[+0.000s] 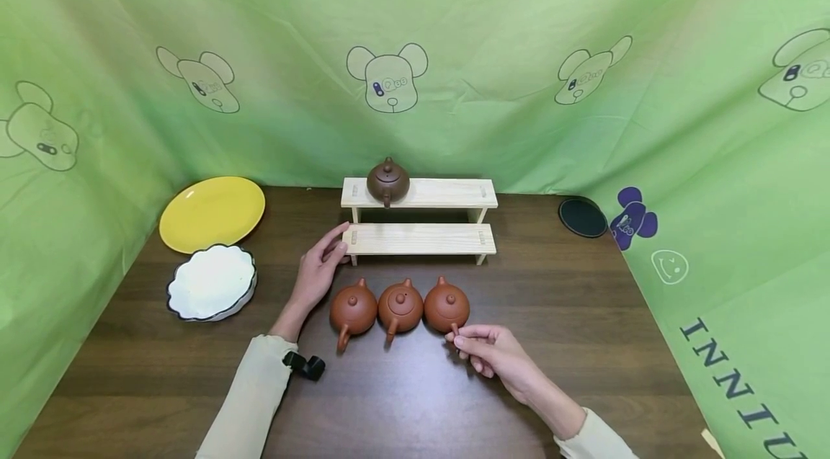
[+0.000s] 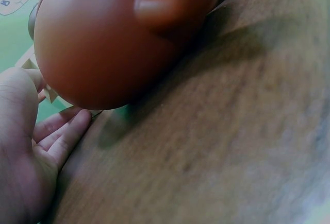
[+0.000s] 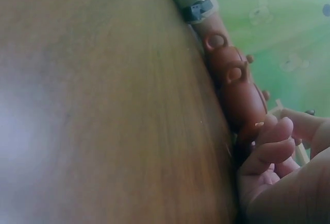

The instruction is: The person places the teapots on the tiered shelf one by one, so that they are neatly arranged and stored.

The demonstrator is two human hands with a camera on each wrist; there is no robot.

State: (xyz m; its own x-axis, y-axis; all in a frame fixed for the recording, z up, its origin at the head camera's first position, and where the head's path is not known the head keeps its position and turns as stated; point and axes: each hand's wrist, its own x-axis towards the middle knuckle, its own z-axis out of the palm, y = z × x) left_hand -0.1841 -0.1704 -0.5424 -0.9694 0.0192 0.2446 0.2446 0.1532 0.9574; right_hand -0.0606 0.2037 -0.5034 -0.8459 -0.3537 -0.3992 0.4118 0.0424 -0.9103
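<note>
Head view: right grip [image 1: 496,359] pinches rightmost teapot [image 1: 446,306] (seemingly its handle [image 1: 454,328]).

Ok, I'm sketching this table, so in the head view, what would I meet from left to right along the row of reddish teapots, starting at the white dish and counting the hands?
White dish → left hand → left reddish teapot → middle reddish teapot → right reddish teapot → right hand.

Left: your hand [image 1: 315,273] touches the left end of the wooden stand [image 1: 418,238], fingers extended; your sleeved forearm [image 1: 246,394] is front-left of it. Right: your hand [image 1: 498,359] is in front of the stand's right end, thumb and fingertips pinching.
</note>
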